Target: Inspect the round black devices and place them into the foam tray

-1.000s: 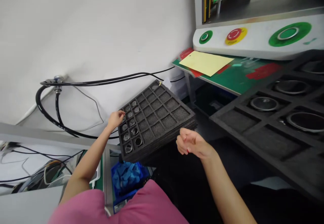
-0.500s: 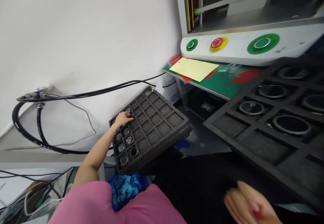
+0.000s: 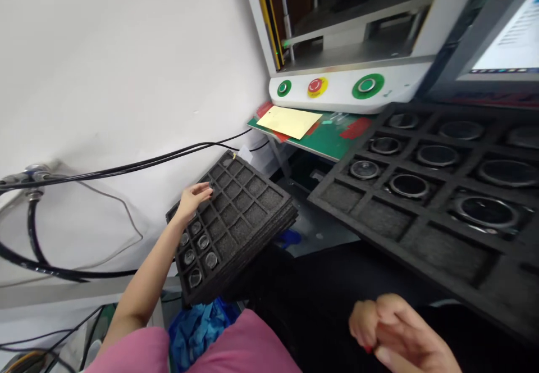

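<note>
Left hand [image 3: 192, 199] covers foam tray [image 3: 236, 215] cells, grip unclear; right hand [image 3: 400, 336] loosely curled, cropped.

You wear a pink short-sleeved top [image 3: 236, 345]; its fabric fills the lower edge of the head view, plain, no print or seam markings visible. Both forearms are bare below the sleeves. Your left hand [image 3: 191, 200] carries no glove, ring or watch. Your right hand [image 3: 400, 336] is ungloved, with red nail polish showing on one fingertip.
</note>
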The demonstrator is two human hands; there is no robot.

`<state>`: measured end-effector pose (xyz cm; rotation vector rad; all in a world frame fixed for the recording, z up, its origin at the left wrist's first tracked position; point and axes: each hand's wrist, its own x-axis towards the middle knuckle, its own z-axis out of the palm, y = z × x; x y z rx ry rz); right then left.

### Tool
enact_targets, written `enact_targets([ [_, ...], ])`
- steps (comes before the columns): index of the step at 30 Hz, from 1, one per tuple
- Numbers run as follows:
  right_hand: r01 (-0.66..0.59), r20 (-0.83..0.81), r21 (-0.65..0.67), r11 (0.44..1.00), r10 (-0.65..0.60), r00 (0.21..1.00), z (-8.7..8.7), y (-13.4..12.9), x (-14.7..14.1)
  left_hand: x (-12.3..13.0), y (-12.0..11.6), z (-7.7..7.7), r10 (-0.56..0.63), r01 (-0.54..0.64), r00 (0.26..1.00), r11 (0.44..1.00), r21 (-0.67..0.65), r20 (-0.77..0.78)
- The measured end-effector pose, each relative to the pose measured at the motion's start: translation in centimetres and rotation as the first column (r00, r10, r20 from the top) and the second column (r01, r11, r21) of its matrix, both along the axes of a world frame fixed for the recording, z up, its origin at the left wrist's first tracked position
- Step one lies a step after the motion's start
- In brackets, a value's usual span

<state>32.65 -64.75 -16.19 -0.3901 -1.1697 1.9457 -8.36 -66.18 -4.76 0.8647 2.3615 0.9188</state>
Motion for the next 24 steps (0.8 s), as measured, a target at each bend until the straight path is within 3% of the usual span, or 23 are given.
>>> enact_targets([
  [2,0.193,0.106,0.109,0.975,-0.204,0.973,1.8,-0.2,-0.6,4.5,0.7,-0.3,-0.122,0.102,0.974,0.988,0.113,0.191],
  [4,0.44,0.186,0.211,0.873,-0.478,0.858,3.5,-0.4,-1.4,9.4,1.3,-1.3,-0.258,0.194,0.873,0.962,0.19,0.414],
  [5,0.541,0.202,0.253,0.802,-0.59,0.782,4.3,-0.5,-1.7,11.9,1.6,-1.9,-0.327,0.209,0.681,0.944,0.255,0.655],
  [6,0.613,0.205,0.284,0.737,-0.671,0.713,5.0,-0.6,-1.9,14.2,1.8,-2.5,-0.367,0.229,0.47,0.929,0.29,0.803],
  [8,0.68,0.2,0.316,0.662,-0.747,0.635,6.1,-0.6,-1.8,18.2,2.3,-3.5,-0.374,0.293,0.125,0.899,0.326,0.919],
  [10,0.693,0.189,0.332,0.64,-0.765,0.615,6.8,-0.5,-1.3,21.0,2.8,-4.0,-0.343,0.368,-0.032,0.869,0.33,0.939],
  [14,0.684,0.193,0.358,0.635,-0.767,0.612,7.3,-0.2,-0.3,23.8,3.4,-4.2,-0.291,0.446,-0.154,0.833,0.329,0.944],
  [17,0.714,0.197,0.343,0.611,-0.79,0.581,7.3,-0.4,-0.3,24.7,3.4,-4.3,-0.264,0.482,-0.196,0.813,0.327,0.944],
  [20,0.738,0.149,0.332,0.588,-0.805,0.574,8.0,-1.4,-0.2,25.1,3.2,-4.4,-0.282,0.459,-0.19,0.821,0.339,0.94],
  [22,0.721,0.129,0.324,0.613,-0.784,0.608,8.7,-2.2,0.6,25.0,3.3,-4.4,-0.297,0.42,-0.149,0.844,0.333,0.943],
  [24,0.733,0.155,0.317,0.602,-0.795,0.586,9.1,-2.4,2.2,24.6,3.6,-4.3,-0.31,0.384,-0.098,0.865,0.323,0.946],
])
